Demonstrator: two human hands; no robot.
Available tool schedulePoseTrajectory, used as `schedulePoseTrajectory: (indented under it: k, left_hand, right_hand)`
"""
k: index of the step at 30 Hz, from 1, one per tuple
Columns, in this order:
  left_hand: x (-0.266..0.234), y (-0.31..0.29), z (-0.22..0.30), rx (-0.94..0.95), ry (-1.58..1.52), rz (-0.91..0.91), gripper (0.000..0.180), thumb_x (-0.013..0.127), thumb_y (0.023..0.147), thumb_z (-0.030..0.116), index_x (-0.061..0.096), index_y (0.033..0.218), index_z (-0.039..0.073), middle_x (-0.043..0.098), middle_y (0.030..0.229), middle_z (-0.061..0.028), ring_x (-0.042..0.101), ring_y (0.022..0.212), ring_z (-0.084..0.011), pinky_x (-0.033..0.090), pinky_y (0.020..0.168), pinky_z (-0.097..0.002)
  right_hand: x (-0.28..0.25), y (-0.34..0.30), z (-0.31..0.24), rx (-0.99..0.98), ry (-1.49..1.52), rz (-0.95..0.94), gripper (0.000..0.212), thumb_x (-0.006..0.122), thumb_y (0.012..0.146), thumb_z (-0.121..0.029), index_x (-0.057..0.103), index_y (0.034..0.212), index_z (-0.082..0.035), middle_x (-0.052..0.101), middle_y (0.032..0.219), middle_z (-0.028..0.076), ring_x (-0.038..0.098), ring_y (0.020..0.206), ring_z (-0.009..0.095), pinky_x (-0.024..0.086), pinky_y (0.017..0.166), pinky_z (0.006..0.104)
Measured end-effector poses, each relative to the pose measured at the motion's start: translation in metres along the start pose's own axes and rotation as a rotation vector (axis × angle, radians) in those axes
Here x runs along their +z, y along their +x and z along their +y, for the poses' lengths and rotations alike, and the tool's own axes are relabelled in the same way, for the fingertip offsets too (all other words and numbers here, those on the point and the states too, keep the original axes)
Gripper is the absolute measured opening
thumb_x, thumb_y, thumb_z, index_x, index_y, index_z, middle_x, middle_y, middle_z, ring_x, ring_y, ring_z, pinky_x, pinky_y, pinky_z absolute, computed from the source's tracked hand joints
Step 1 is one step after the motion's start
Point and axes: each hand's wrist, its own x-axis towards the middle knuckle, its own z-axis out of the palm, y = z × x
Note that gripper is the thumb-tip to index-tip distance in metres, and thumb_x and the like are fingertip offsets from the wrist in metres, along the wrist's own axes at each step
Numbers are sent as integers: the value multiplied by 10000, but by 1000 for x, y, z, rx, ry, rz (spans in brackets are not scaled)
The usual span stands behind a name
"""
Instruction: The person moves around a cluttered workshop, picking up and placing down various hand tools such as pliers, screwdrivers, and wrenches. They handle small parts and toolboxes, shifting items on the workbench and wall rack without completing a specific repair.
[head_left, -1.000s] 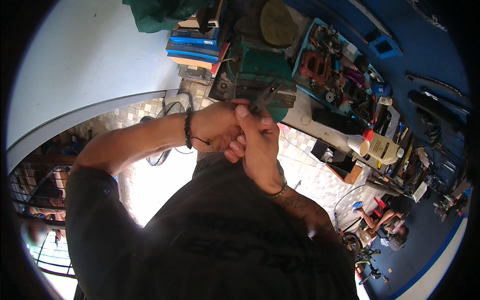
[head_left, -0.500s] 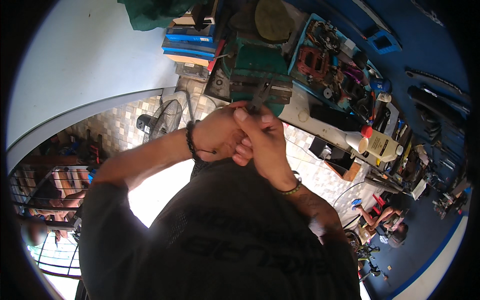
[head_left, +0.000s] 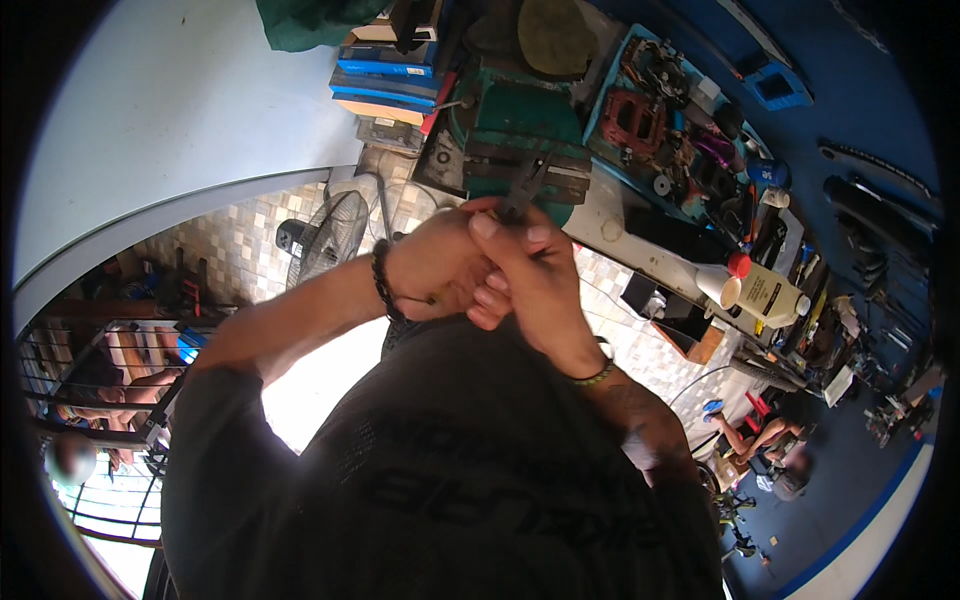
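Fingers [head_left: 488, 228] hide part of the dark tool [head_left: 526, 186]

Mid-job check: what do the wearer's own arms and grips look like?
Dark short sleeves. The left grip is gloveless, with a dark beaded bracelet at the wrist; the right grip, also gloveless, has a greenish beaded bracelet and tattooed forearm.

Lettering showed on four things around my view. At 6 o'clock, dark capitals ran across my dark shirt [head_left: 440, 480], dim against the cloth. At 3 o'clock, a pale yellow jug [head_left: 770, 297] bore dark print; at 2, a blue container [head_left: 768, 173] had white characters. Between 11 and 12, a blue box [head_left: 380, 68] carried a white label, too small to read.
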Motion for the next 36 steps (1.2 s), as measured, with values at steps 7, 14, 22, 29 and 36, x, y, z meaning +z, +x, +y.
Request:
schedulePoseTrajectory:
  k: [7, 14, 22, 29, 36]
  left_hand:
    - [-9, -5, 5, -9, 39, -4, 261, 722, 1021, 359, 557, 990, 159, 435, 649, 4, 436, 537, -117, 348, 478, -292]
    - [3, 4, -11, 82, 2, -49, 221, 684, 1038, 372, 564, 1027, 187, 447, 679, 9, 414, 540, -113, 354, 487, -295]
    - [6, 1, -12, 112, 51, 11, 246, 699, 1032, 390, 554, 1039, 192, 442, 687, 25, 413, 543, -96, 353, 472, -272]
    - [15, 12, -29, 199, -80, -90, 233, 677, 1044, 395, 587, 972, 193, 414, 686, 42, 384, 561, -92, 350, 518, -274]
    - [9, -3, -16, 121, -21, -69, 259, 738, 997, 386, 604, 997, 165, 441, 690, 29, 430, 564, -106, 337, 505, -285]
  right_hand:
    - [8, 0, 9, -24, -4, 25, 232, 765, 996, -231, 694, 1139, -64, 628, 820, -58, 484, 643, -3, 414, 554, 189]
    - [-7, -1, 1, 30, 0, 3, 248, 768, 994, -269, 696, 1123, -70, 592, 761, -65, 463, 611, 2, 403, 534, 194]
    - [-1, -5, 1, -9, -4, 9, 224, 756, 995, -273, 701, 1100, -83, 529, 720, -79, 433, 592, -4, 371, 504, 188]
    - [-17, -15, -17, 109, 36, -77, 251, 762, 998, -268, 692, 1096, -48, 551, 730, -68, 452, 598, 0, 367, 490, 184]
    - [5, -18, -15, 77, 21, 32, 238, 759, 1001, -256, 685, 1101, -53, 540, 715, -65, 440, 568, -2, 346, 466, 192]
